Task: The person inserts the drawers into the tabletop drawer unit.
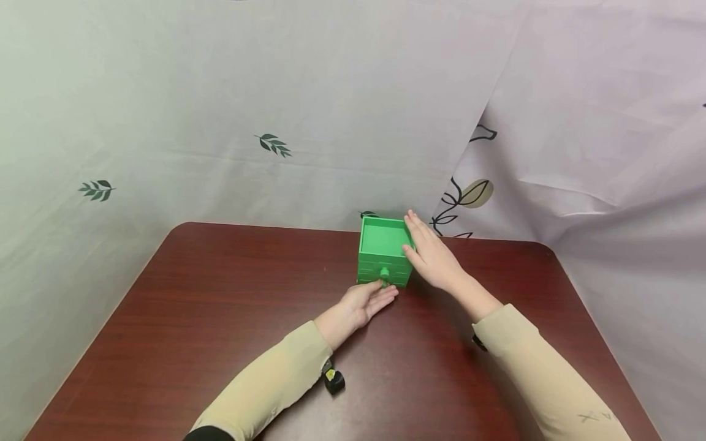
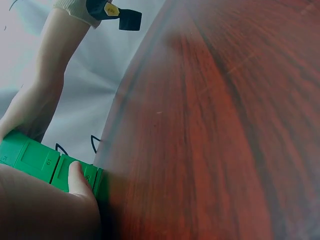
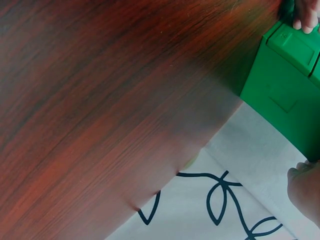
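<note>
A small green box of drawers (image 1: 377, 267) stands near the far edge of the table, its top an open tray. Round knobs stick out of the front, one above the other. My left hand (image 1: 364, 304) is at the lower front, palm up, its fingers fairly straight by the lower knob. In the left wrist view the left thumb (image 2: 78, 180) lies against a drawer front, and left fingertips (image 3: 302, 25) touch the front in the right wrist view. My right hand (image 1: 436, 257) rests on the box's right side and top rim, fingers straight.
The reddish-brown wooden table (image 1: 265, 294) runs up to a pale hanging cloth (image 1: 331, 110) with leaf prints, which stands close behind the box. A black wrist-worn device (image 1: 334, 380) hangs under the left sleeve.
</note>
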The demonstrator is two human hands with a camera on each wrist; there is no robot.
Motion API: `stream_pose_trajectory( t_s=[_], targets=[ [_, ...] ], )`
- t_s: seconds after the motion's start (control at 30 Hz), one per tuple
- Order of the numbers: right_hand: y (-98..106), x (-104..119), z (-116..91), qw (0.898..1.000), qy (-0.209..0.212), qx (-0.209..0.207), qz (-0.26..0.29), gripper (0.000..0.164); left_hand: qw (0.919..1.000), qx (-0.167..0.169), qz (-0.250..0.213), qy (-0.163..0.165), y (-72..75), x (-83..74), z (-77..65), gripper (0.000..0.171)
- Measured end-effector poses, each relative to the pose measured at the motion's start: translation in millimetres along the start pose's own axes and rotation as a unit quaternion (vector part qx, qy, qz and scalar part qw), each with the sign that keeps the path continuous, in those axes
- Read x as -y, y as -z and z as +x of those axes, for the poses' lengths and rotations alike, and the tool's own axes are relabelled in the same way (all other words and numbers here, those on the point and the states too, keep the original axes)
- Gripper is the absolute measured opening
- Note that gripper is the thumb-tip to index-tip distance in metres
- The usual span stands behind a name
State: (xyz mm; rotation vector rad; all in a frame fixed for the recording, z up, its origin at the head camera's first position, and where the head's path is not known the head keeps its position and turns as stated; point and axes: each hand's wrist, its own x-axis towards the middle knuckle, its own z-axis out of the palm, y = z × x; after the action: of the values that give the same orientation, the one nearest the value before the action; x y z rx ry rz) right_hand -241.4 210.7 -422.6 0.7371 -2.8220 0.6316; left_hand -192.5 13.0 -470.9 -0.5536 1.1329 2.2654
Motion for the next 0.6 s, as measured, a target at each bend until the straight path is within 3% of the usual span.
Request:
stream_pose_trajectory(
  t_s=[0.33, 0.6],
  targets=[
    [-1, 0, -2, 1.0, -0.004, 0.0, 0.001, 0.067, 0.9988, 0.033, 0.036, -0.01, 17.0, -0.9, -12.8, 0.045],
    [-1, -1, -2, 1.0, -0.003, 0.0, -0.002, 0.068, 0.9904, 0.065, 0.116, -0.039, 43.7, -13.3, -32.8, 0.048]
  ],
)
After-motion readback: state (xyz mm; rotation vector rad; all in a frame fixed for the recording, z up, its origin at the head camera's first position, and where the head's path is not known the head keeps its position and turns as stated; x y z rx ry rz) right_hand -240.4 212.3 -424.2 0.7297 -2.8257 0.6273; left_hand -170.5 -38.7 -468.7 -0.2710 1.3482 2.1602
